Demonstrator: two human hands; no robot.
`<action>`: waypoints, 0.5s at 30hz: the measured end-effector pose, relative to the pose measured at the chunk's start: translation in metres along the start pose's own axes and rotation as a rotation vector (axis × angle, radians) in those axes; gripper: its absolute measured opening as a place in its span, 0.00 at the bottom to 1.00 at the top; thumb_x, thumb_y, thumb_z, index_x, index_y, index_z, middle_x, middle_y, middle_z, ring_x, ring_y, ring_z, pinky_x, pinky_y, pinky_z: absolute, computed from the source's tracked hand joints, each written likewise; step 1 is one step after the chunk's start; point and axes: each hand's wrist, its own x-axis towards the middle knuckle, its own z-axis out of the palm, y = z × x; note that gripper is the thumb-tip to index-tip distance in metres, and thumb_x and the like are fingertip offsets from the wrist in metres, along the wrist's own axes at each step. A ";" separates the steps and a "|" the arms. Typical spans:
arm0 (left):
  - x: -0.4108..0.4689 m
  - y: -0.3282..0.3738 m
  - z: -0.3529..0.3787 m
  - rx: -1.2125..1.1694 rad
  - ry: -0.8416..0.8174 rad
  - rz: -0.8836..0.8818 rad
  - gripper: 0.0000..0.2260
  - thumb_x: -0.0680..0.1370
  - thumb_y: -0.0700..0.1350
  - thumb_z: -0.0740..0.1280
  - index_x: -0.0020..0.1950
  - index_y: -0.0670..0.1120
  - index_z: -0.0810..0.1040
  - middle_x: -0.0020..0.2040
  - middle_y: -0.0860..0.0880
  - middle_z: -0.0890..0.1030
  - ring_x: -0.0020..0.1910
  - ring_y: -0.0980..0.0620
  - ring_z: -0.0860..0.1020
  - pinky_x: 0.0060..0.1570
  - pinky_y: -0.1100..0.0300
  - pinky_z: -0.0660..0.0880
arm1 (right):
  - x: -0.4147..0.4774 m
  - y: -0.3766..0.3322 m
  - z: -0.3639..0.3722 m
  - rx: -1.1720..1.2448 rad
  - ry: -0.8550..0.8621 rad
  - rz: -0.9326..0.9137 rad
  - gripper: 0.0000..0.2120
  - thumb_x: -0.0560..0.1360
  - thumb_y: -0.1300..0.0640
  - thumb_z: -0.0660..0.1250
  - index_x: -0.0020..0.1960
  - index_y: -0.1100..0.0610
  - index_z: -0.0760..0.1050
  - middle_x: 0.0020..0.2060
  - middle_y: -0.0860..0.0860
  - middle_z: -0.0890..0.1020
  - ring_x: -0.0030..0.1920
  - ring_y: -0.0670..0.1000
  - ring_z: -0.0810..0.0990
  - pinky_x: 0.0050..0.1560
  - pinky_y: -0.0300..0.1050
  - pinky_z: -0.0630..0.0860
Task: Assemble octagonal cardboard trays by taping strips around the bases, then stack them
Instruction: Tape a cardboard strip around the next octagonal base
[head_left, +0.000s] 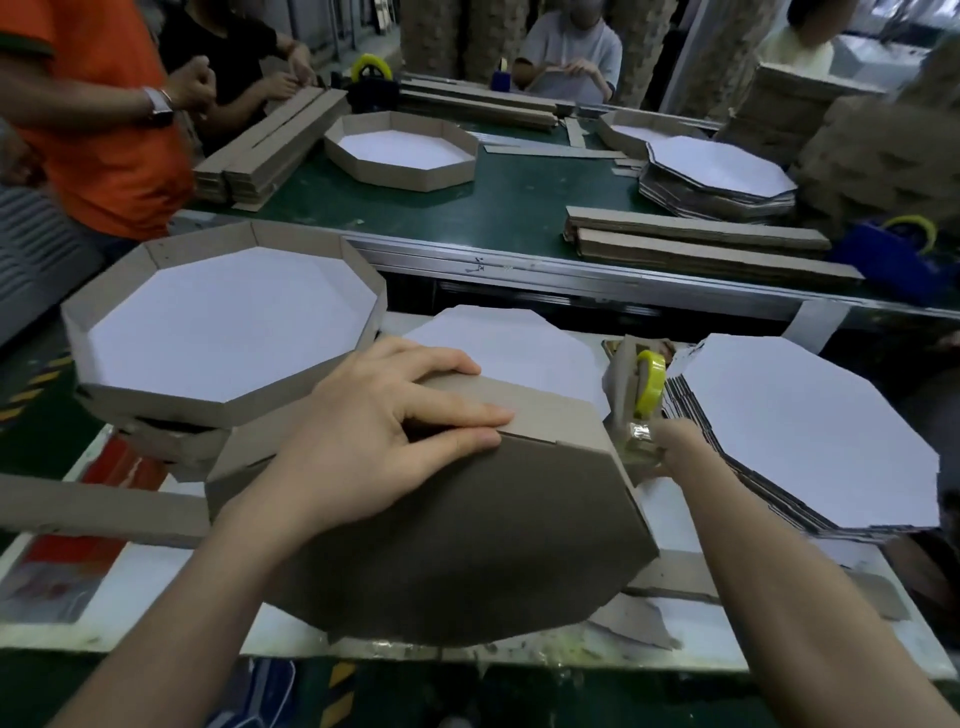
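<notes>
Tray (441, 545) upside down, centre frame on surface (156, 587), brown base up. Left grip (374, 441) flat, fingers straight, pressing strip seam (524, 436) at tray's far edge. Right grip (675, 452) just right of tray, clamped on tape (641, 441) under yellow roll (649, 384). Seam lies left of tape, strip running left-right. I judge right grip's next pull goes leftward.
</notes>
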 end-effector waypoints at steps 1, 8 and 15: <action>0.003 0.000 0.002 0.001 0.008 0.001 0.10 0.72 0.64 0.66 0.52 0.71 0.79 0.60 0.65 0.76 0.62 0.60 0.70 0.60 0.48 0.71 | 0.005 -0.001 -0.001 -0.019 0.017 -0.005 0.12 0.78 0.63 0.66 0.58 0.69 0.75 0.51 0.65 0.81 0.53 0.63 0.82 0.56 0.64 0.79; 0.016 0.003 0.013 0.033 0.034 0.002 0.11 0.72 0.65 0.65 0.52 0.70 0.80 0.59 0.65 0.77 0.61 0.60 0.71 0.58 0.49 0.73 | 0.024 -0.010 -0.002 0.071 -0.028 0.071 0.09 0.78 0.65 0.65 0.57 0.67 0.76 0.55 0.64 0.81 0.54 0.62 0.82 0.57 0.63 0.78; 0.021 0.005 0.017 0.055 0.041 0.001 0.12 0.72 0.67 0.61 0.52 0.72 0.79 0.59 0.65 0.77 0.61 0.61 0.71 0.57 0.49 0.73 | 0.005 -0.024 -0.005 0.427 -0.004 0.082 0.06 0.78 0.64 0.59 0.49 0.62 0.75 0.47 0.58 0.80 0.34 0.54 0.78 0.39 0.47 0.74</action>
